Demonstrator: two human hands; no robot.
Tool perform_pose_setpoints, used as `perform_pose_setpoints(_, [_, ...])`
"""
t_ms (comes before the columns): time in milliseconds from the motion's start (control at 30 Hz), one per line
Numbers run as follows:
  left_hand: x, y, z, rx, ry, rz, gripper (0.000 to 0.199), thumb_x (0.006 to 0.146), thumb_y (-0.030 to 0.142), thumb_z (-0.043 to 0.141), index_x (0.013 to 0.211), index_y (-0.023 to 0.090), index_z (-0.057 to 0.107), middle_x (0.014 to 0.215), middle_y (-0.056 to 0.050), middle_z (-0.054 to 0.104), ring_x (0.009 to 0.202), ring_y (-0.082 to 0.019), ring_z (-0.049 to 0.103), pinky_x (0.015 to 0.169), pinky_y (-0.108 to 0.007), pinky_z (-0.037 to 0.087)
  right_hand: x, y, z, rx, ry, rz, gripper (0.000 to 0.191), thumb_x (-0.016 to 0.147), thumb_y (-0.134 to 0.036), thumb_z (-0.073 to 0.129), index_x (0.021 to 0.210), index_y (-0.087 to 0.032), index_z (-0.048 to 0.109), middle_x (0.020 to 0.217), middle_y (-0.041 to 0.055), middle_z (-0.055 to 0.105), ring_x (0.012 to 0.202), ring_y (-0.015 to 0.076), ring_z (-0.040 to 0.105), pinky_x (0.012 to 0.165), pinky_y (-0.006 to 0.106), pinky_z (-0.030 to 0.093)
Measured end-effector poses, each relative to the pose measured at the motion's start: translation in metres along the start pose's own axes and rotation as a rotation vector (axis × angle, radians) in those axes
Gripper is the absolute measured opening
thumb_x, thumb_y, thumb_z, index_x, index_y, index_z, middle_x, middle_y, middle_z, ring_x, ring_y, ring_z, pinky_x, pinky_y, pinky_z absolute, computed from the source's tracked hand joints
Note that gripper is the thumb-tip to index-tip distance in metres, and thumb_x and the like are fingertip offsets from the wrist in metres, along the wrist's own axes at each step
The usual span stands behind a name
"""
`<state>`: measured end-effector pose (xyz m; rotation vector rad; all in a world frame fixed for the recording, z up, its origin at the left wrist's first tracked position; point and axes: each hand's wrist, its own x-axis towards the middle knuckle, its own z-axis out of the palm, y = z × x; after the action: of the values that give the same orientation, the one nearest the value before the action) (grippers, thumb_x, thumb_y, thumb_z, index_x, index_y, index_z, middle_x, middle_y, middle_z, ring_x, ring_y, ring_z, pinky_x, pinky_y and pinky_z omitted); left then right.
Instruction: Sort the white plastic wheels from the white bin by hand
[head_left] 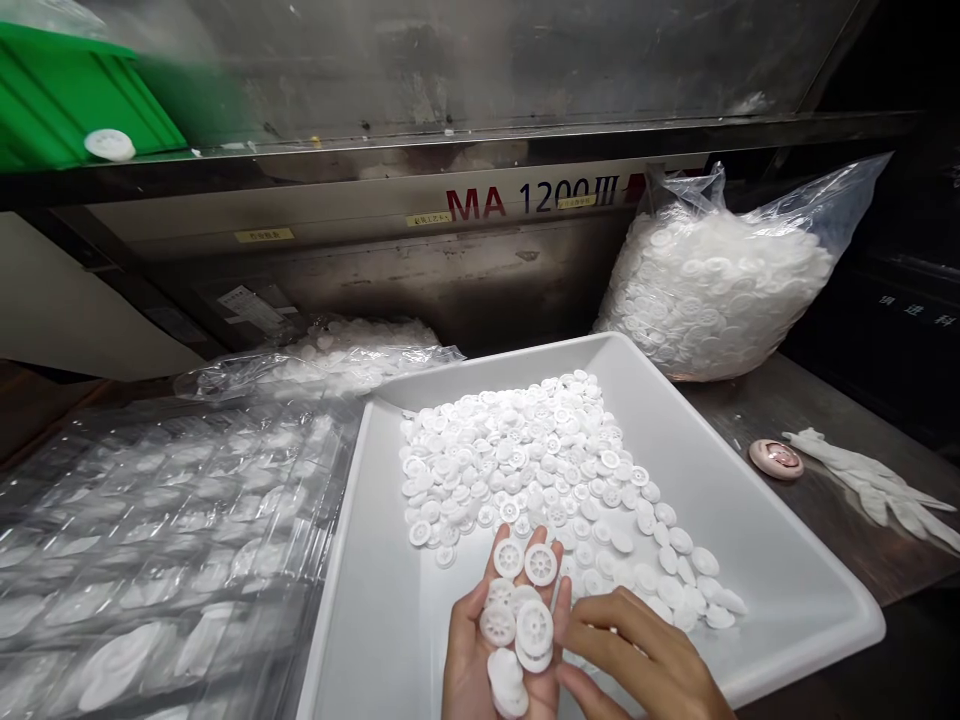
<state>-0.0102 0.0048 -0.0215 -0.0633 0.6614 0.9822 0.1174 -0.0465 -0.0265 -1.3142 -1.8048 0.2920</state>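
My left hand [480, 660] is palm up over the near part of a pale grey tray [375, 600]. Several small white plastic wheels [535, 625] rest across its palm and fingers, some showing spokes and some a smooth side. Close beside it is my right hand [637, 650], its fingers bent toward the left palm's edge. The thumb and fingertips of that hand are apart, with no wheel visible between them. Beyond both hands, a spread heap of similar white wheels [510, 450] covers much of the tray floor and trails to the right.
Clear plastic compartment trays [172, 560] holding white pieces are on the left. Bags of white pieces stand behind, one tall bag [720, 290] at right. A pink oval object [776, 459] and white glove [877, 485] lie right. A green bin [67, 95] sits on the ledge.
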Motion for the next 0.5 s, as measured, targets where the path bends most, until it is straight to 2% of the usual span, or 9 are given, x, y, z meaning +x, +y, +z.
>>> perform_pose_setpoints(233, [-0.005,0.001,0.01,0.104,0.089,0.064,0.033,0.084,0.022,0.046,0.113,0.017,0.062,0.119,-0.015,0.061,0.114,-0.031,0.053,0.102,-0.047,0.034,0.001,-0.005,0.02,0.046,0.056,0.082,0.024,0.08,-0.015,0.059,0.104,-0.018,0.058,0.093,0.0091,0.06,0.075,0.0183,0.059,0.061,0.026,0.052])
perform_pose_setpoints(500, [-0.007,0.0,0.015,0.098,0.131,0.051,0.041,0.087,0.024,0.04,0.126,0.013,0.05,0.119,-0.016,0.061,0.114,-0.026,0.054,0.103,-0.038,0.035,-0.001,-0.006,0.028,0.11,0.099,0.204,0.021,0.077,-0.015,0.06,0.097,-0.021,0.06,0.097,0.0073,0.059,0.082,0.0169,0.062,0.07,0.023,0.053])
